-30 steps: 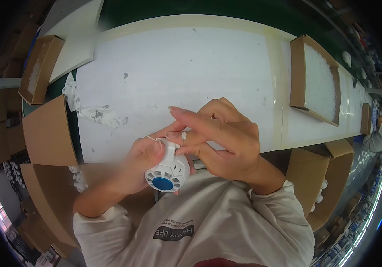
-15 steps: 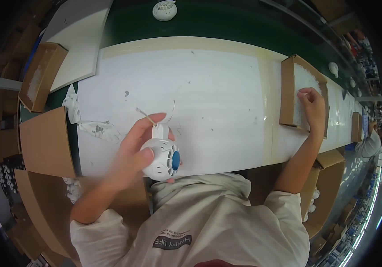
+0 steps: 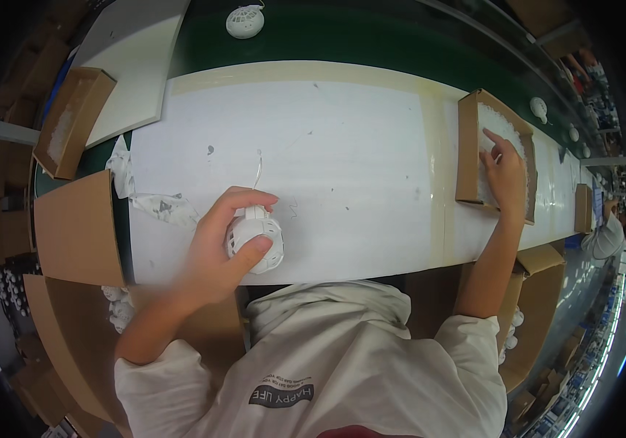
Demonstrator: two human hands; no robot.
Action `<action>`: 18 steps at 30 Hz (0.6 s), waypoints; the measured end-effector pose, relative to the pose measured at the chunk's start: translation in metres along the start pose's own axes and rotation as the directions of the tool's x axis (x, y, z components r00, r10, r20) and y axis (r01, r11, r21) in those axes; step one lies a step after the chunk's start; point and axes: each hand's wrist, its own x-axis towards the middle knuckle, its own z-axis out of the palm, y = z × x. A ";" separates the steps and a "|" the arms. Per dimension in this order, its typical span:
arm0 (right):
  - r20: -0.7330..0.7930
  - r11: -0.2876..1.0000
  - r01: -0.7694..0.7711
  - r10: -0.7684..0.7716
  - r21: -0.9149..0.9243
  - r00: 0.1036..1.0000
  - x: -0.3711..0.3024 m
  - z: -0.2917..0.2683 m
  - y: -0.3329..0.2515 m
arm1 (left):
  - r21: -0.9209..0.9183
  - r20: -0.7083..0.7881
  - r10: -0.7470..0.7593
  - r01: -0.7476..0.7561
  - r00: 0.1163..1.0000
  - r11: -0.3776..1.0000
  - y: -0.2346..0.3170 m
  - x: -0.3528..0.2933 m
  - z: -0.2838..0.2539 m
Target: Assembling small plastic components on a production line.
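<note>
My left hand [image 3: 229, 241] is wrapped round a white round vented device [image 3: 256, 252], above the near edge of the white-covered table. Its thumb presses across the ball-shaped body and its fingers curl over the narrow neck. A thin white cord [image 3: 259, 169] runs out from the neck. On the right, my right hand [image 3: 505, 169] is at a shallow cardboard box [image 3: 469, 150] heaped with small whitish translucent pieces. The index finger and thumb are spread apart over the pieces, and nothing shows between them.
White paper [image 3: 327, 160] covers the table. Beyond it runs a green belt [image 3: 342, 44] bearing another white vented device [image 3: 245, 22]. At left stand a second shallow box [image 3: 92, 109], crumpled plastic [image 3: 163, 207] and a large open carton [image 3: 75, 226]. Another carton [image 3: 539, 314] is low on the right.
The device in my left hand has turned, so its blue disc no longer shows. My right hand's pinched fingers have spread apart over the box. The device on the belt has shifted left.
</note>
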 end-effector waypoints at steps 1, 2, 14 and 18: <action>-0.001 1.000 0.001 -0.001 0.001 1.000 0.000 0.000 -0.001 | -0.011 -0.006 -0.012 0.012 1.000 1.000 0.003 0.000 0.000; -0.017 1.000 -0.004 0.005 0.009 1.000 0.000 0.000 -0.001 | -0.022 -0.011 -0.025 0.024 1.000 0.999 0.005 0.001 0.001; 0.051 0.995 -0.009 0.003 0.099 0.999 0.000 -0.007 0.003 | 0.037 0.023 -0.012 0.012 1.000 0.999 0.002 0.003 0.003; -0.114 0.982 -0.088 0.108 0.167 0.988 -0.008 -0.021 -0.018 | 0.119 -0.005 0.044 -0.043 0.999 0.992 0.000 0.001 0.002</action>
